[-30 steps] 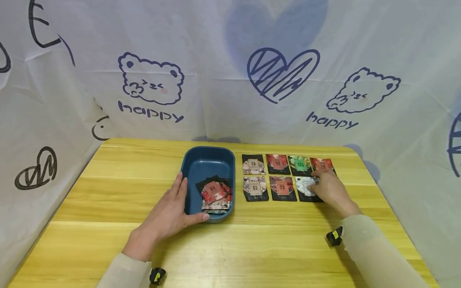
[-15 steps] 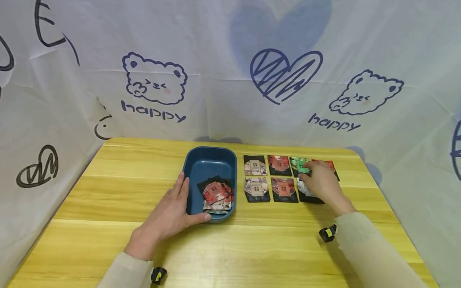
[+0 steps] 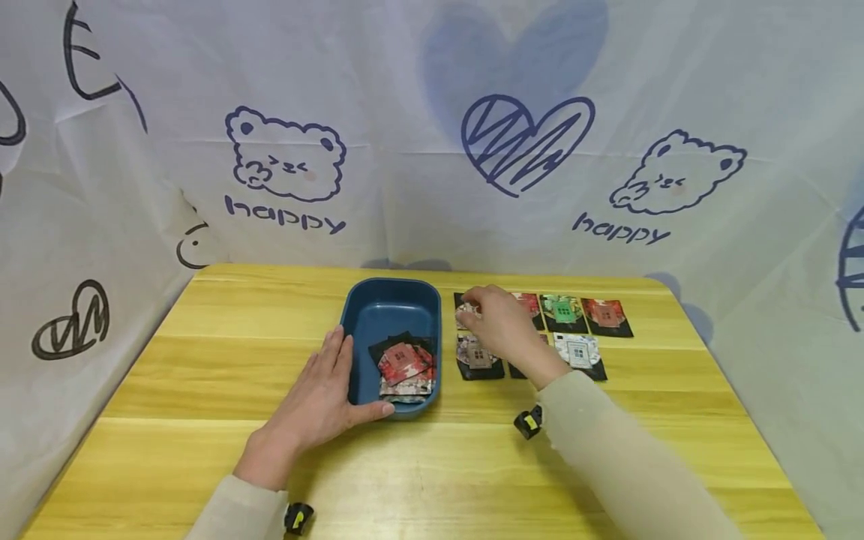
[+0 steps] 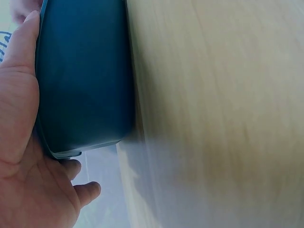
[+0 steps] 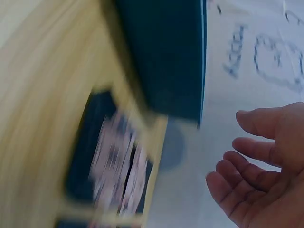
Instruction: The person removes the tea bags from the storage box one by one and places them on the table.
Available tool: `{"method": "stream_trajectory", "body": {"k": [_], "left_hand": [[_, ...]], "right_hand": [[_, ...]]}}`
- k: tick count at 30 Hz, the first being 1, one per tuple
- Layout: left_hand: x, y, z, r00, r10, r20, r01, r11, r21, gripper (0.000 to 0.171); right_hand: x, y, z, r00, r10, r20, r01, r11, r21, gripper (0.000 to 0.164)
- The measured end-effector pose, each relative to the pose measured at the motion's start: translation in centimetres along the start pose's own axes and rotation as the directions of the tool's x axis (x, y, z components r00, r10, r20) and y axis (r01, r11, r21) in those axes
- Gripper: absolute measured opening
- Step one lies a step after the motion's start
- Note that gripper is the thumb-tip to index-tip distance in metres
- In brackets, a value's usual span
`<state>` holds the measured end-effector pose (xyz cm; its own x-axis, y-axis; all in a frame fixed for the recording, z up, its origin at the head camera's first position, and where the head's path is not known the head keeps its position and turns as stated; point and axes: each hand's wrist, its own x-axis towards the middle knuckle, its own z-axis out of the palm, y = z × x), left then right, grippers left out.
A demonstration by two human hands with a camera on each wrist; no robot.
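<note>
Wood-grain table, printed sheet behind: flat sachets in and beside a blue container

Pale cloth sheet [image 3: 405,180] hangs behind the table [image 3: 472,480]. On it stands the blue container [image 3: 394,291], with a heap of sachets [image 3: 403,364] at its near right inside. Two rows of sachets lie flat to its right, among them a green sachet [image 3: 563,309] and a white sachet [image 3: 579,355].

Left hand [image 3: 312,401]: fingers fairly straight along the container's side wall, thumb spread across its near end; pressing rather than clasping.

Right hand [image 3: 509,330]: over the rows' container end; in its blurred wrist view the fingers bend loosely, nothing seen between them. Contact with the sachets below: cannot tell.

Handling (judged): sachets likely very light, thin and flexible, slick-faced; contents may crush. Best hold: pinch a short edge between thumb and fingertip, or slide one to lift a corner. Container probably stiff; steady at the rim.
</note>
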<state>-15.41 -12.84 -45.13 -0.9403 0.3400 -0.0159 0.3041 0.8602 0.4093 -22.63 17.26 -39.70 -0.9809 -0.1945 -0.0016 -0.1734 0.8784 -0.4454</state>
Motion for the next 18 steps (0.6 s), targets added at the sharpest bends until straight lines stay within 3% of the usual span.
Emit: {"method": "stream_trajectory", "body": {"k": [8,12,18], "left_hand": [[0.1,0.3,0.0,1.000,0.011,-0.004,-0.011,1.000,0.010,0.140],[0.1,0.4,-0.1,1.000,0.015,-0.007,-0.015,1.000,0.024,0.139],[-0.1,0.3,-0.3,1.000,0.016,-0.014,-0.016,1.000,0.017,0.137]], "right_hand": [[0.7,-4.9,2.6,0.986,-0.113,0.120,0.118,0.993,-0.033,0.046],[1.0,-5.9,3.7,0.981,-0.155,0.112,0.171,0.974,-0.148,0.043],[1.5,-7.3,4.6,0.966,-0.211,0.148,0.247,0.921,-0.300,0.043]]}}
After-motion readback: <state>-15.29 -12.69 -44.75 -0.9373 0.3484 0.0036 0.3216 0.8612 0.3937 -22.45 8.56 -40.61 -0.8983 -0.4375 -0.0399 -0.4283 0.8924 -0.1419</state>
